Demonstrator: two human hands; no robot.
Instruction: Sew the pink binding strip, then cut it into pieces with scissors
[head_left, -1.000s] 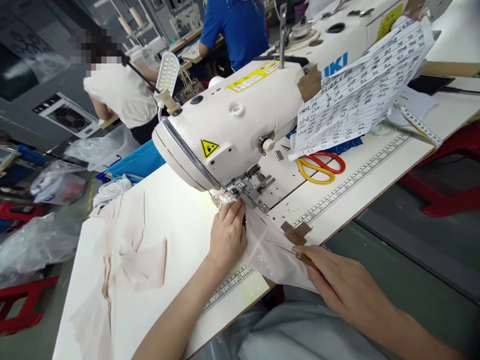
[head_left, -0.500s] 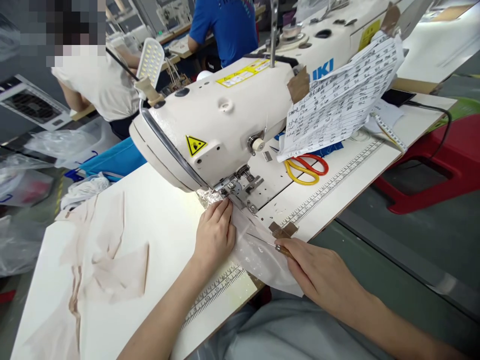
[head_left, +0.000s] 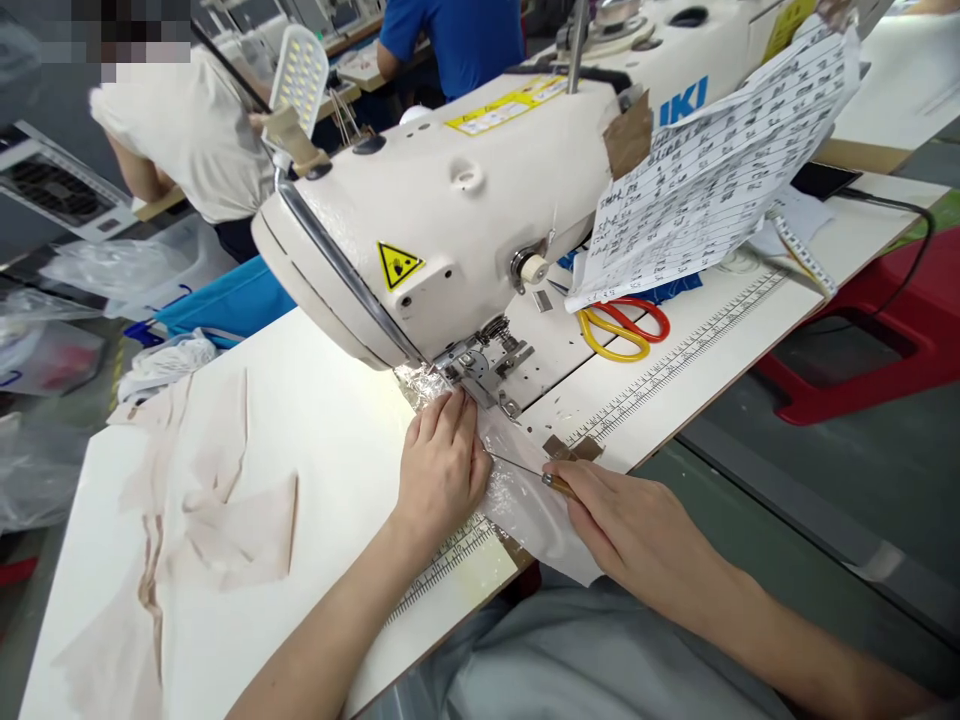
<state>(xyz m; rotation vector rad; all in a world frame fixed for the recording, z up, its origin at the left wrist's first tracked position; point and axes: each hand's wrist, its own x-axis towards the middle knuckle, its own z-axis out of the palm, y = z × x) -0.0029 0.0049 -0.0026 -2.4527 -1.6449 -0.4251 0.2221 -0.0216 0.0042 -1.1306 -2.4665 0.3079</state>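
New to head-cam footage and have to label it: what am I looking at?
The view comes from one camera on a person's head, looking forward and down at their bare hands. The big white thing is a sewing machine on a table. The left hand rests by the machine's foot, at thin, shiny cloth. The right hand grips a thin, pointed tool. Pale cloth lies to the left; scissors and ruler markings are to the right.
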